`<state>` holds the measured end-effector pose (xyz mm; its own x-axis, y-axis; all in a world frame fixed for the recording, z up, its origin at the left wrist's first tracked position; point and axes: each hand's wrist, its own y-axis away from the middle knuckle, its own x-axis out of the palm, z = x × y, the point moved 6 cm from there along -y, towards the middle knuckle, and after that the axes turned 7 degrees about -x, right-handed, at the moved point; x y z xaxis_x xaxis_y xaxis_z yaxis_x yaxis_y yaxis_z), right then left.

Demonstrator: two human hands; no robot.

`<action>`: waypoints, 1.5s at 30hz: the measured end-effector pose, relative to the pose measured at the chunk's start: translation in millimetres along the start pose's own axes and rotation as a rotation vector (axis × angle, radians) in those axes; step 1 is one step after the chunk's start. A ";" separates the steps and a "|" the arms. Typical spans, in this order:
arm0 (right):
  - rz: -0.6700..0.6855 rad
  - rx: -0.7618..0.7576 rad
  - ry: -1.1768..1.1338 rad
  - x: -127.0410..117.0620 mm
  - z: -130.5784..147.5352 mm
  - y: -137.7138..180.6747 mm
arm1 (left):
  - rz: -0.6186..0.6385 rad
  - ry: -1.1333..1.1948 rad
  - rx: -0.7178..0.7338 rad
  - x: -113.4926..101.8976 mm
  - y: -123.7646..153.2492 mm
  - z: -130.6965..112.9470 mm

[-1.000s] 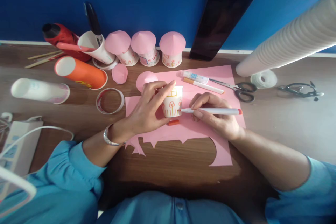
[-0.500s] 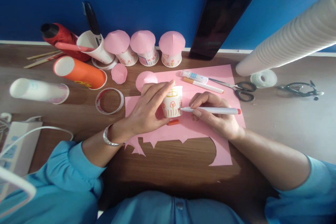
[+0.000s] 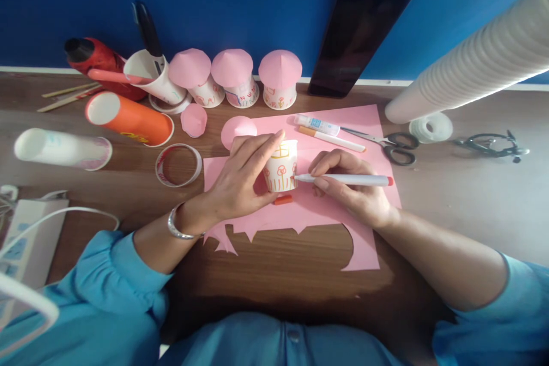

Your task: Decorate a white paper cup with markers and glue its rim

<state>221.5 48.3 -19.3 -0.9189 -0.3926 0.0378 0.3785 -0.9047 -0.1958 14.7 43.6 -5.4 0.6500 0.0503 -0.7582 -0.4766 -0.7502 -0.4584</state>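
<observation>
A small white paper cup (image 3: 281, 167) carries drawn red flowers, grass strokes and a yellow window. My left hand (image 3: 242, 174) is closed round its left side, fingers over the top and thumb low. Between the fingers of my right hand (image 3: 349, 183) is a white felt-tip pen (image 3: 364, 180) with a red end, its tip at the cup's right side. Just below the cup lies an orange-red pen cap (image 3: 283, 200). Pink paper (image 3: 317, 211) with cut-out edges spreads beneath both hands. Behind my left fingers rests a pink paper cone (image 3: 239, 130).
Behind stand three cups with pink cone roofs (image 3: 280, 70). Scissors (image 3: 398, 146), a glue stick (image 3: 317, 124) and an orange-capped pen (image 3: 332, 139) lie on the right. On the left are a tape roll (image 3: 178, 164), an orange tube (image 3: 131, 118) and a power strip (image 3: 30, 240). A phone (image 3: 369, 23) leans upright.
Both hands, the cup and the pen hold almost the same place. Only a very slight leftward shift of the view shows.
</observation>
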 end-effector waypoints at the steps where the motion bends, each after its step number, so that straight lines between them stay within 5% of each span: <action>1: -0.002 0.002 0.001 -0.3 0.0 0.2 | 0.001 -0.003 -0.001 0.0 0.0 -0.1; 35: 0.023 0.045 -0.081 0.3 -1.2 -0.5 | -0.003 -0.023 0.002 1.6 0.8 1.5; 45: -0.094 0.073 -0.255 -2.9 -11.4 1.2 | 0.021 0.039 -0.043 3.0 2.7 2.4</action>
<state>223.3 50.3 -30.8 -0.8964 -0.3270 0.2993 0.3083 -0.9450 -0.1090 13.9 43.3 -10.0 0.6635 0.0094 -0.7482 -0.4645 -0.7787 -0.4217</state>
